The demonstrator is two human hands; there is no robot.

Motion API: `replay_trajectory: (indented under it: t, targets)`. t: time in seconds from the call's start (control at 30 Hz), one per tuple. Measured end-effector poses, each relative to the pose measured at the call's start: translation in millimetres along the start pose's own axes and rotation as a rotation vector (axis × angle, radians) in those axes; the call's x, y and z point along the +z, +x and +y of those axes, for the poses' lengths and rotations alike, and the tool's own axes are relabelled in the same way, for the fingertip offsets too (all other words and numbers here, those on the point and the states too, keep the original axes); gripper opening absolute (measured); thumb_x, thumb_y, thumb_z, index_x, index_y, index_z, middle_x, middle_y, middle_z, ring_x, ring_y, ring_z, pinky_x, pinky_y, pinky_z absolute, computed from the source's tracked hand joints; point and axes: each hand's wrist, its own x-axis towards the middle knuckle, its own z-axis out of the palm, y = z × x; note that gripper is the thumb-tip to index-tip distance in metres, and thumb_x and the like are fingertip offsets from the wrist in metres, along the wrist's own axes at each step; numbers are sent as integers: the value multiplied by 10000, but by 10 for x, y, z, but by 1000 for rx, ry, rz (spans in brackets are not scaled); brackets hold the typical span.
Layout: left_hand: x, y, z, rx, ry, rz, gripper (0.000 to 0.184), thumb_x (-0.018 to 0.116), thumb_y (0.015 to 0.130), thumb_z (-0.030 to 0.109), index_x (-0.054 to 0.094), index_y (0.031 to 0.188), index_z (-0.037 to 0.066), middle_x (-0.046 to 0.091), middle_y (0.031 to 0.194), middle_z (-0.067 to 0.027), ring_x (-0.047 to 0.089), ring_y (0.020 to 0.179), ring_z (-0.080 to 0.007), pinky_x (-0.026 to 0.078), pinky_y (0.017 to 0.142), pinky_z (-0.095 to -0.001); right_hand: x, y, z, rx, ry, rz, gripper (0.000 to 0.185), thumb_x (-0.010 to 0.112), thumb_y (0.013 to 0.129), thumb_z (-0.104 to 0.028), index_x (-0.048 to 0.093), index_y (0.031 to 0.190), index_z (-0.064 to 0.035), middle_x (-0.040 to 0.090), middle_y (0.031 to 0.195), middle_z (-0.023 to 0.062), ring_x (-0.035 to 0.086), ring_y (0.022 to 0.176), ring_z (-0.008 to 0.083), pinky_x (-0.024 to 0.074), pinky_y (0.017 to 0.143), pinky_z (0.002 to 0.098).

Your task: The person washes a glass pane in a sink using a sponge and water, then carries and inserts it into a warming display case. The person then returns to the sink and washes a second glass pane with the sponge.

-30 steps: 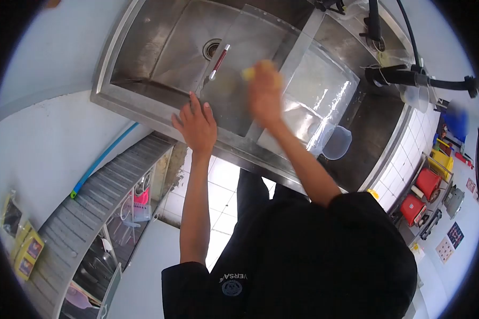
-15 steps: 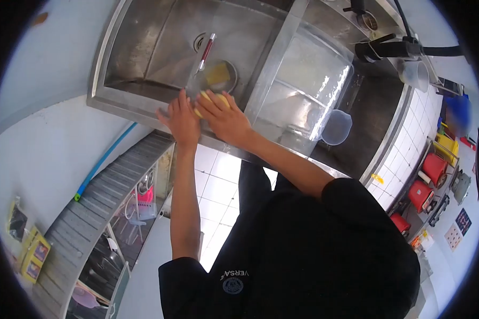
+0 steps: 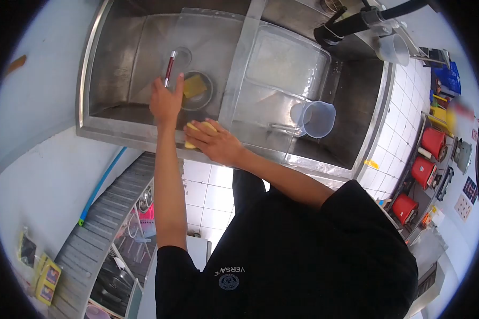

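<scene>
My left hand [image 3: 166, 103] is closed on a utensil with a dark red handle [image 3: 170, 68] and silver end, over the left sink basin; its lower part is hidden by my fingers. My right hand [image 3: 216, 142] presses a yellow sponge [image 3: 201, 127] at the basin's front rim, fingers wrapped over it. Just beyond both hands, a round clear bowl [image 3: 209, 97] rests on the basin floor. A flat yellow-green scouring pad [image 3: 195, 86] lies in it.
A clear plastic tub [image 3: 287, 58] and a clear jug [image 3: 320, 119] sit in the right basin. Above its far side is a black tap [image 3: 346, 26]. A steel divider [image 3: 238, 69] separates the basins. A ribbed metal rack [image 3: 104, 204] stands at lower left.
My hands have moved apart: the left went forward and left with the red-handled utensil, while the right holds the sponge back at the rim. The camera view has shifted.
</scene>
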Motion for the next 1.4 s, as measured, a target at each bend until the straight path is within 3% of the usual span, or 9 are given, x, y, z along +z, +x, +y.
replay_trajectory:
  t: [0.17, 0.37, 0.6, 0.9, 0.93, 1.0, 1.1, 1.2, 1.4]
  targets:
    - [-27, 70, -19, -171, -79, -189, 628, 489, 951, 639, 610, 1137, 51, 684, 1009, -241, 638, 1001, -467, 482, 844, -536, -699, -1176, 525, 72, -133, -183, 516, 592, 916, -202, 501, 1420, -146, 408, 1547, 80, 376, 1435, 299, 256, 1165, 592]
    - [-33, 131, -2, -132, -58, -136, 572, 490, 963, 608, 617, 1040, 55, 706, 921, -222, 664, 910, -458, 504, 784, -543, -773, -405, 1205, 593, -408, 321, 522, 513, 966, -186, 430, 1471, -83, 353, 1582, 129, 335, 1450, 344, 259, 1129, 625]
    - [30, 111, -51, -142, -79, -110, 553, 497, 962, 599, 620, 1020, 63, 694, 913, -239, 650, 918, -471, 486, 781, -560, -567, -1056, 533, 351, -202, -69, 559, 549, 940, -192, 436, 1477, -86, 355, 1574, 152, 330, 1456, 346, 265, 1140, 587]
    - [-16, 84, -21, -148, -126, -122, 540, 505, 957, 594, 618, 1021, 70, 686, 896, -247, 633, 920, -490, 470, 783, -576, -1146, -482, 1990, 761, -432, 741, 485, 485, 956, -98, 407, 1402, 76, 390, 1447, 356, 406, 1316, 521, 337, 1114, 528]
    - [-26, 114, 4, -162, -114, -128, 540, 503, 958, 595, 619, 1025, 71, 686, 899, -246, 633, 922, -489, 470, 785, -576, -978, -651, 1979, 738, -374, 802, 456, 468, 963, -78, 413, 1388, 79, 406, 1416, 369, 443, 1268, 516, 381, 1057, 529]
    - [-53, 91, 32, -195, -92, -152, 539, 499, 959, 596, 619, 1031, 75, 688, 905, -244, 634, 925, -489, 470, 790, -575, -991, -751, 1426, 1295, 35, 737, 378, 375, 1049, -232, 534, 1219, 66, 668, 1014, 267, 647, 944, 470, 526, 805, 517]
    - [-35, 68, 16, -170, -91, -113, 536, 493, 962, 594, 616, 1038, 78, 688, 911, -243, 633, 931, -489, 470, 797, -577, -790, -999, 1446, 1381, 475, 808, 512, 362, 1071, -436, 622, 1049, 4, 671, 813, 170, 704, 722, 276, 563, 608, 407]
    - [-73, 79, 54, -162, -115, -117, 538, 488, 965, 594, 610, 1039, 75, 689, 912, -241, 633, 931, -489, 470, 800, -581, -1078, -919, 1750, 1231, 919, 940, 578, 441, 1037, -525, 653, 938, 3, 654, 760, 111, 666, 632, 158, 539, 512, 310]
    - [21, 107, -102, -44, -143, -80, 575, 481, 967, 604, 607, 1010, 45, 686, 912, -247, 632, 936, -491, 471, 810, -572, -1271, -867, 1759, 1195, 851, 814, 587, 557, 986, -542, 648, 925, 35, 628, 729, 72, 620, 582, 148, 524, 471, 304]
